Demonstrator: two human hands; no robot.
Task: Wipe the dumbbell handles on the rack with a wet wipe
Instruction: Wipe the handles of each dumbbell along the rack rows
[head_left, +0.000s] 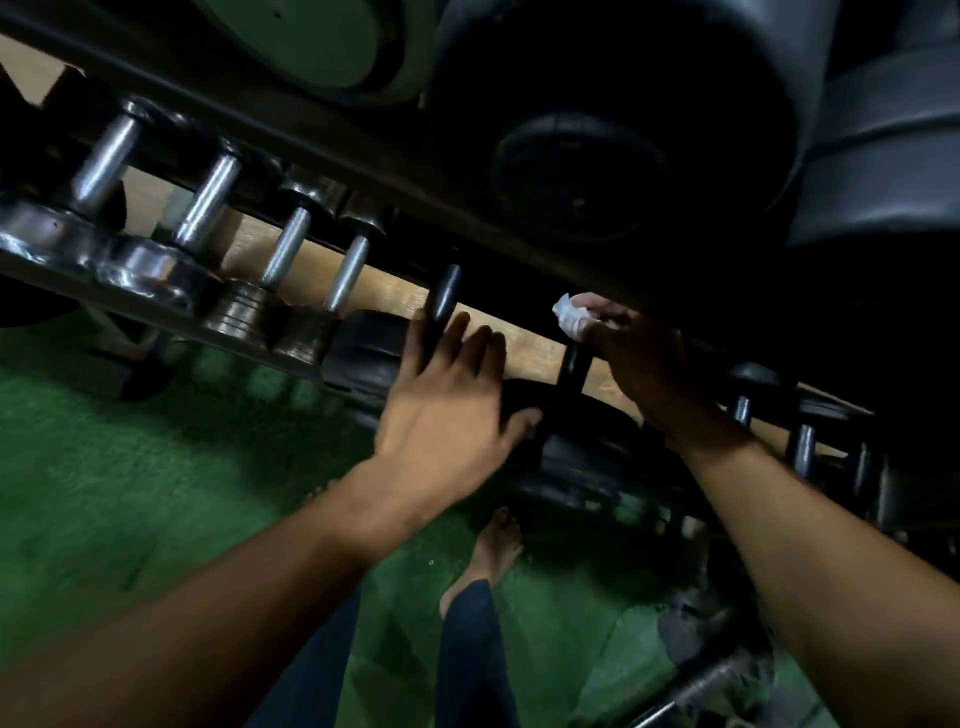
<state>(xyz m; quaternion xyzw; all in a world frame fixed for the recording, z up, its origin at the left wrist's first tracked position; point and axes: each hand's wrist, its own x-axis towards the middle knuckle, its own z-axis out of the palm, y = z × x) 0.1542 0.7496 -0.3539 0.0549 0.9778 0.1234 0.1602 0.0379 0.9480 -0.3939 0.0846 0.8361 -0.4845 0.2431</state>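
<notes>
Head view looked down along your two forearms to the lower shelf of the rack (156, 306), and nearest of all, below the grip, your bare foot (498, 545) stood on the green floor (130, 467).

Your right hand (654, 374) pinched the wet wipe (571, 314), bunched white at the fingertips, against the far end of a dark dumbbell handle (574, 369); the fingers were curled round wipe and handle together, so you were mid-wipe on that one. Just to the left of the grip, your left hand (452, 410) lay spread, fingers straight, its thumb against the black weight head (566, 457) below the handle, apparently steadying the dumbbell. I judged the job partly done at most: which handles had already been cleaned could not be told.

The next move called for drawing the wipe down the handle toward you, turning your wrist to reach its underside, then shifting to a neighbour.

Left of the grip stood another black handle (447, 293), touching your left fingertips, and further left a row of chrome handles (208, 208). Right of the grip, smaller handles (802, 449) ran off into shadow. Above and beyond the grip, the upper shelf's rail (311, 140) and its big black dumbbell (613, 130) overhung your knuckles; that left little room to lift the hand, and the dimness there hid the handle's far end.
</notes>
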